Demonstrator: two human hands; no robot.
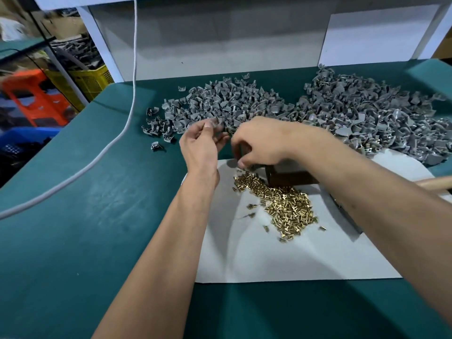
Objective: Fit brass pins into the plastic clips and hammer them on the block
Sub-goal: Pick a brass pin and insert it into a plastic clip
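Brass pins [278,204] lie heaped on the white paper sheet [281,260], centre right of the green counter [73,216]. Just beyond the heap stands the dark block [286,177], half hidden under the right hand [259,143], whose fingers are curled down at the block's near left edge; whether they pinch a pin cannot be told. Left hand [203,140], just left of it, pinches a grey plastic clip [215,122] at the edge of the near clip pile [220,104]; a larger pile [371,111] lies far right. Step in hand looks like fitting pin to clip. A wooden handle [437,183], probably the hammer's, lies at right. Next: seat the pin squarely, set the clip on the block, take up the hammer.
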